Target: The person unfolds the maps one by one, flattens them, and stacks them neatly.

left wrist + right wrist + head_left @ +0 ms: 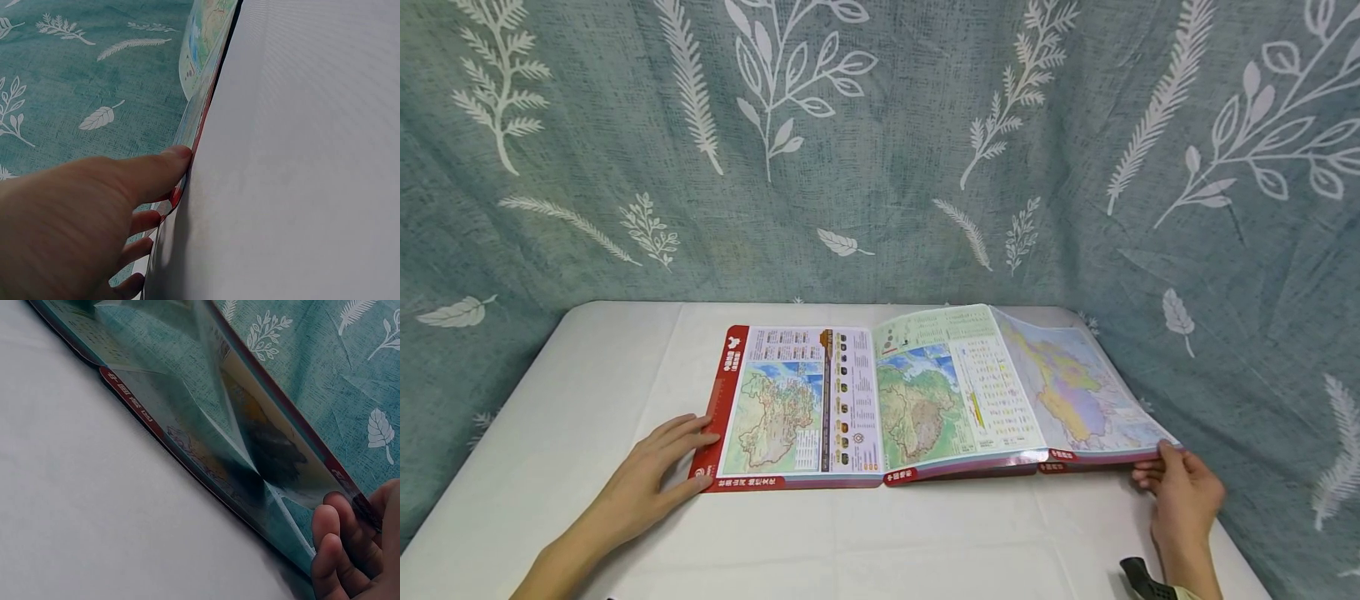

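Note:
A glossy folding map (850, 400) with red tabs lies spread across the white table, its left panel flat and its middle fold raised. My left hand (643, 479) rests at the red left border, fingers spread and fairly straight. In the left wrist view, the thumb of the left hand (81, 219) lies along the map's edge (203, 119). At the far right, my right hand (1183, 487) pinches the near corner of the upper map sheet. The right wrist view shows that lifted sheet (275, 400) angled above a lower layer (187, 450), with the right hand (356, 550) at its corner.
The white table (970, 542) extends in front of the map and to its left. A blue-green cloth (910, 150) with white leaf prints hangs behind the table and down its sides. A black strap end (1142, 577) shows beside the right wrist.

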The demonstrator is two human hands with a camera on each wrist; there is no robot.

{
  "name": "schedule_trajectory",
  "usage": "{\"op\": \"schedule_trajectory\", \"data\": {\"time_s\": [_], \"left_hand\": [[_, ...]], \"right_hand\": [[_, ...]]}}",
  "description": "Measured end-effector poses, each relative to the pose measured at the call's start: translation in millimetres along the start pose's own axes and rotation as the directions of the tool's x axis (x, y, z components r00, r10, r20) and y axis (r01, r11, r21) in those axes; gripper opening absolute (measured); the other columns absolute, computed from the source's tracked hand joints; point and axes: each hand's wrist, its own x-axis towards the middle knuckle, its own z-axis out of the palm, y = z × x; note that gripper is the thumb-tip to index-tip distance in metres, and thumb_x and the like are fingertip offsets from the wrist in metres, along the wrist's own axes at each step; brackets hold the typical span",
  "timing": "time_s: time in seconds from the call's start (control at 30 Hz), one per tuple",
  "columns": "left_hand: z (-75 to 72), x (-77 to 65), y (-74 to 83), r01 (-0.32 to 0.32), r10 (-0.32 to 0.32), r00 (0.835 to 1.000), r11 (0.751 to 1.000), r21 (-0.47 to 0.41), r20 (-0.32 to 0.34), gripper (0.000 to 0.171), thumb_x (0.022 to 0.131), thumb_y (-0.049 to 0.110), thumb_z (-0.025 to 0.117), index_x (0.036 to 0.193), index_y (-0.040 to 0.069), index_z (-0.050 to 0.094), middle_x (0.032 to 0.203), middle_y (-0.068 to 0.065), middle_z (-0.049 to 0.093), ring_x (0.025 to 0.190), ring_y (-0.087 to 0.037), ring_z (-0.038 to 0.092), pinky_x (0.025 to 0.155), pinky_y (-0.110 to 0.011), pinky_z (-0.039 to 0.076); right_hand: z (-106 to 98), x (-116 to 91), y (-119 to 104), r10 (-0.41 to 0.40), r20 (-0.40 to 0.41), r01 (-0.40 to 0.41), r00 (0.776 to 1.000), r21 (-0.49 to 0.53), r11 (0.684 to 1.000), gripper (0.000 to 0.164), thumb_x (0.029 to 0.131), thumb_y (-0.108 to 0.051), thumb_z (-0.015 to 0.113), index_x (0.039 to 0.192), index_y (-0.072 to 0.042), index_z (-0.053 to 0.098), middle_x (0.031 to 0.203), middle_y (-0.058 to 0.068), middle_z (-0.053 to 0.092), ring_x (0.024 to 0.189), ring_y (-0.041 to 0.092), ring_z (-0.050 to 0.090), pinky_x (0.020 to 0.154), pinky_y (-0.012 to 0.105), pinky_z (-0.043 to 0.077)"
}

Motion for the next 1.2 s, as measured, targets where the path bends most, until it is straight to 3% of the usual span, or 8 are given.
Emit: {"op": "schedule_trajectory", "data": {"time_s": [0.27, 0.5, 0.6, 0.7, 0.9, 0.97, 1.13, 1.2], "left_hand": [[1.4, 0.1, -1.9, -0.013, 0.013, 1.0, 1.0, 0.003, -0.009, 0.054, 0.086, 0.034, 0.086, 0.136, 0.02, 0.069, 0.153, -0.007, 0.058, 0.145, -0.034, 0.043, 0.106, -0.062, 0.039], [2.7, -0.1, -2.4, -0.031, 0.031, 0.999, 0.999, 0.008, -0.02, 0.054, 0.086, 0.033, 0.087, 0.135, 0.02, 0.07, 0.152, -0.007, 0.059, 0.145, -0.033, 0.044, 0.106, -0.057, 0.038], [2.5, -0.1, -2.4, -0.034, 0.035, 0.999, 0.999, 0.014, -0.025, 0.053, 0.086, 0.033, 0.087, 0.135, 0.02, 0.07, 0.152, -0.007, 0.059, 0.145, -0.033, 0.045, 0.106, -0.055, 0.038], [1.5, -0.4, -1.1, -0.024, 0.024, 1.0, 1.0, 0.01, -0.019, 0.053, 0.086, 0.033, 0.087, 0.135, 0.019, 0.07, 0.152, -0.007, 0.059, 0.145, -0.033, 0.044, 0.106, -0.058, 0.038], [1.5, -0.8, -0.5, -0.011, 0.011, 1.0, 1.0, -0.001, -0.005, 0.055, 0.086, 0.032, 0.087, 0.136, 0.019, 0.07, 0.153, -0.008, 0.058, 0.145, -0.035, 0.043, 0.106, -0.064, 0.039], [1.7, -0.7, -0.8, -0.013, 0.013, 1.0, 1.0, -0.002, -0.005, 0.055, 0.086, 0.032, 0.087, 0.136, 0.019, 0.069, 0.153, -0.008, 0.058, 0.145, -0.035, 0.043, 0.107, -0.064, 0.039], [2.4, -0.3, -2.8, -0.017, 0.017, 1.0, 1.0, 0.008, -0.004, 0.055, 0.087, 0.033, 0.087, 0.136, 0.019, 0.069, 0.153, -0.008, 0.058, 0.146, -0.034, 0.043, 0.107, -0.062, 0.039], [2.2, -0.2, -3.1, -0.018, 0.018, 1.0, 1.0, 0.014, -0.006, 0.055, 0.087, 0.034, 0.087, 0.136, 0.019, 0.069, 0.153, -0.007, 0.058, 0.146, -0.033, 0.043, 0.106, -0.061, 0.039]], "right_hand": [[-3.5, 0.7, -2.9, 0.011, -0.016, -0.011, 1.0, 0.034, 0.999, 0.014, 0.106, -0.018, 0.063, 0.096, -0.008, 0.063, 0.06, 0.0, 0.066, 0.043, 0.011, 0.061, 0.04, 0.024, 0.049], [-6.8, 1.9, -3.3, 0.001, -0.059, 0.002, 0.998, 0.054, 0.999, 0.017, 0.104, -0.012, 0.063, 0.088, -0.006, 0.064, 0.057, -0.001, 0.066, 0.04, 0.011, 0.061, 0.037, 0.024, 0.047], [-9.2, 2.7, -1.9, -0.017, -0.099, 0.019, 0.995, 0.019, 1.0, 0.01, 0.102, -0.01, 0.063, 0.093, -0.007, 0.061, 0.056, -0.006, 0.066, 0.04, 0.008, 0.061, 0.038, 0.021, 0.047], [-12.4, 2.7, 0.6, -0.054, -0.154, 0.039, 0.987, -0.099, 0.994, 0.006, 0.101, -0.011, 0.063, 0.098, -0.015, 0.06, 0.058, -0.017, 0.063, 0.043, 0.0, 0.056, 0.041, 0.017, 0.045], [-13.2, 1.5, 4.4, -0.159, -0.238, 0.076, 0.958, -0.323, 0.943, 0.013, 0.096, -0.014, 0.066, 0.098, -0.027, 0.066, 0.066, -0.029, 0.055, 0.059, -0.006, 0.048, 0.054, 0.011, 0.036], [-12.2, 0.7, 4.4, -0.185, -0.235, 0.083, 0.954, -0.387, 0.918, 0.014, 0.096, -0.016, 0.066, 0.107, -0.023, 0.071, 0.073, -0.03, 0.053, 0.066, -0.006, 0.048, 0.059, 0.01, 0.036], [-10.7, -1.0, 5.6, -0.242, -0.193, 0.105, 0.951, -0.535, 0.838, 0.039, 0.098, -0.02, 0.062, 0.134, -0.005, 0.069, 0.082, -0.032, 0.047, 0.074, -0.009, 0.043, 0.071, 0.015, 0.034], [-10.7, -0.5, 7.1, -0.259, -0.175, 0.12, 0.95, -0.561, 0.819, 0.042, 0.098, -0.021, 0.062, 0.136, -0.003, 0.068, 0.083, -0.033, 0.048, 0.074, -0.011, 0.042, 0.076, 0.017, 0.032]]}}
